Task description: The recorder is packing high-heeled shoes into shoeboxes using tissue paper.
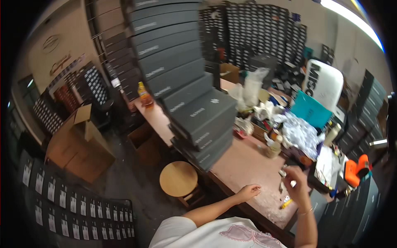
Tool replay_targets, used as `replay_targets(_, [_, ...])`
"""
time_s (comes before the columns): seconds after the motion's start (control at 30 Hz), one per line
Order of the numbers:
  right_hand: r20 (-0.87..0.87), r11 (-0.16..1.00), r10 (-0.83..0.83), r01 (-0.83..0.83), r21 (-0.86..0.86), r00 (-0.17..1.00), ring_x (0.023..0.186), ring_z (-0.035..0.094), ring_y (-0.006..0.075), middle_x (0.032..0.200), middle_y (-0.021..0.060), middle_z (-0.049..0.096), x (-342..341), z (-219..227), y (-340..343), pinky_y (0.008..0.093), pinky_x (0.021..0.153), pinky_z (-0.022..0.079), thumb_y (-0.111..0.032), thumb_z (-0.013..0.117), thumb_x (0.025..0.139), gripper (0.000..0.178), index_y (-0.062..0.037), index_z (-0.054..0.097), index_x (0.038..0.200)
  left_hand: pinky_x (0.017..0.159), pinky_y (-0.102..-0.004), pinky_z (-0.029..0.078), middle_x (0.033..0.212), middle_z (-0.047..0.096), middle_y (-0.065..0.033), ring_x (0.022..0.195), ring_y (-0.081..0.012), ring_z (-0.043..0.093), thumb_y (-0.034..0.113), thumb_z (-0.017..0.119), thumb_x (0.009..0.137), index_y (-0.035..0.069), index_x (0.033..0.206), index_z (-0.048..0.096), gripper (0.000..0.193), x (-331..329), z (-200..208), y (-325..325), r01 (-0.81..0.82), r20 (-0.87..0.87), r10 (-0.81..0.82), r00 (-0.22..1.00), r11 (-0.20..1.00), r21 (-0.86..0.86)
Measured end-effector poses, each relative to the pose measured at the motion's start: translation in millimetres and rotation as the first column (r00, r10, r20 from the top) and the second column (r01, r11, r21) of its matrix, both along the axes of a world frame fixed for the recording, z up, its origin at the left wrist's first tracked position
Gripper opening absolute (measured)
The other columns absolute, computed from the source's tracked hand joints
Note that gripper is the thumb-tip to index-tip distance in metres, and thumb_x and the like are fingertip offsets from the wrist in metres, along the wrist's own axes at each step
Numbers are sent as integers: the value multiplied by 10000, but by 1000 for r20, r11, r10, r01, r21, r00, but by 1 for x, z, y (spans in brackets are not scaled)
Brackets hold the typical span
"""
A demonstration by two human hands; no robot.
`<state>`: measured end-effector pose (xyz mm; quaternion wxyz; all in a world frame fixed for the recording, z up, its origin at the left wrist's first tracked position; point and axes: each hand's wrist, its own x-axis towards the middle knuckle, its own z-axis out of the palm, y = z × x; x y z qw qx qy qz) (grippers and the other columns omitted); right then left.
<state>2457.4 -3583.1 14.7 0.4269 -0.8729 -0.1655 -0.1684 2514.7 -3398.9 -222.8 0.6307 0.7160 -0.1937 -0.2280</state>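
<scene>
A wide fisheye view looks down from a person's head onto a cluttered workroom, with both bare forearms reaching in from the lower edge. The left hand (248, 192) rests on the near part of a long pinkish-brown desk (244, 163), its fingers curled loosely together and holding nothing that can be made out. The right hand (297, 184) is raised just above the desk's near right end, its fingers pinched around a small pale object (283, 172) that is too small and blurred to identify. A short yellow marker-like item (286, 203) lies on the desk just below that hand. Beyond the left hand, a tall leaning stack of flat dark grey boxes (186, 87) rises from the desk toward the top of the view. Farther back the desk carries crumpled white plastic wrapping (300, 132), a clear plastic bag (253, 84), a teal folder (311, 109) and a small orange bottle (144, 94) at its far left end. A round wooden stool (178, 178) stands on the floor beside the desk, left of the arms. Open brown cardboard cartons (78, 144) sit on the floor farther left, and rows of dark boxes with white labels (74, 204) fill the lower left. An orange tool (355, 169) lies at the right edge. The person wears a white top (194, 235).
</scene>
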Motion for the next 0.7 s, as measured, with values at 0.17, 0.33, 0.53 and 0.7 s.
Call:
replay_targets(0.17, [504, 888, 445, -292, -356, 740, 1036, 546, 357, 1085, 160, 568, 97, 192, 211, 415, 852, 462, -123, 713, 739, 384, -21, 576, 1082, 815, -287, 504, 1071, 649, -112, 944, -162, 632, 220, 607, 913, -3, 1189, 566, 357, -14, 25, 169, -392, 70, 397, 915, 917, -69])
replay_targets(0.33, [911, 810, 385, 418, -411, 148, 1107, 521, 330, 1286, 140, 464, 207, 343, 378, 421, 862, 479, -145, 744, 724, 412, -81, 550, 1082, 801, -277, 506, 1036, 655, -119, 908, -164, 644, 227, 617, 909, 5, 1195, 563, 366, -38, 37, 248, -522, 82, 524, 847, 851, -56])
replay_targets(0.53, [915, 581, 384, 738, -343, 123, 1336, 307, 340, 1429, 117, 370, 308, 424, 482, 667, 1060, 169, -264, 605, 810, 389, -135, 578, 1177, 792, -253, 503, 1015, 663, -110, 885, -137, 640, 188, 622, 905, -26, 1196, 556, 367, -66, -10, 306, -625, -86, 620, 780, 777, -75])
replay_targets(0.7, [904, 449, 319, 795, -408, 284, 1302, 343, 338, 1328, 121, 448, 286, 431, 483, 660, 1064, 167, -253, 600, 807, 342, -126, 604, 1125, 784, -259, 508, 1001, 666, -113, 863, -143, 649, 221, 627, 903, -14, 1168, 572, 359, -60, -26, 313, -616, -118, 605, 787, 779, -116])
